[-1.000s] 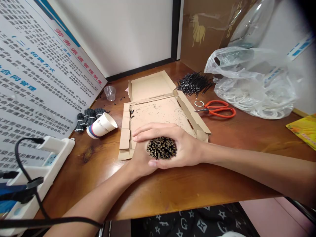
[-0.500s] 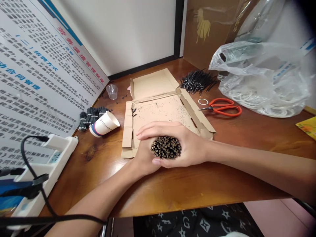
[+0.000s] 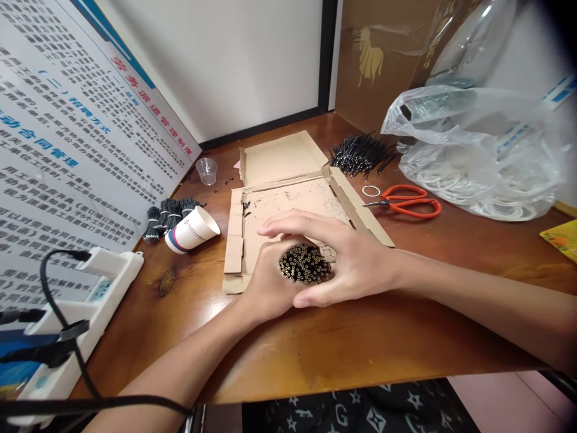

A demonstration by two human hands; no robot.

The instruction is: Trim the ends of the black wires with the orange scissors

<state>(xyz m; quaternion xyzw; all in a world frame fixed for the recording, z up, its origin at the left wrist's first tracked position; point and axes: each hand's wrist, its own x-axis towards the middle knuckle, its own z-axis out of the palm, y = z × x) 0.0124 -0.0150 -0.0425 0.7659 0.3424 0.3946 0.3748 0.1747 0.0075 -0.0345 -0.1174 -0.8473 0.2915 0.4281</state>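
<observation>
A thick bundle of thin black wires [image 3: 304, 264] is held with its round, gold-coloured ends towards me. My left hand [image 3: 269, 279] is wrapped around it, though most of those fingers are hidden. On the right side, my right hand [image 3: 347, 258] curves about the bundle with thumb and fingers spread, and a gap shows between its palm and the wires. Beneath both hands lies an opened flat cardboard box [image 3: 288, 204] strewn with tiny dark scraps.
Red-handled scissors [image 3: 406, 202] and a white ring [image 3: 371, 190] lie right, near a pile of black wires [image 3: 360, 154] and a plastic bag [image 3: 478, 162] of white rings. Leftward are a tipped paper cup [image 3: 192, 230], tied wire bundles [image 3: 166, 215], a clear cup [image 3: 206, 172] and a power strip [image 3: 90, 313].
My right hand has loosened from around the bundle and drawn slightly to the right, its fingers and thumb spreading. My left hand keeps its hold in about the same place.
</observation>
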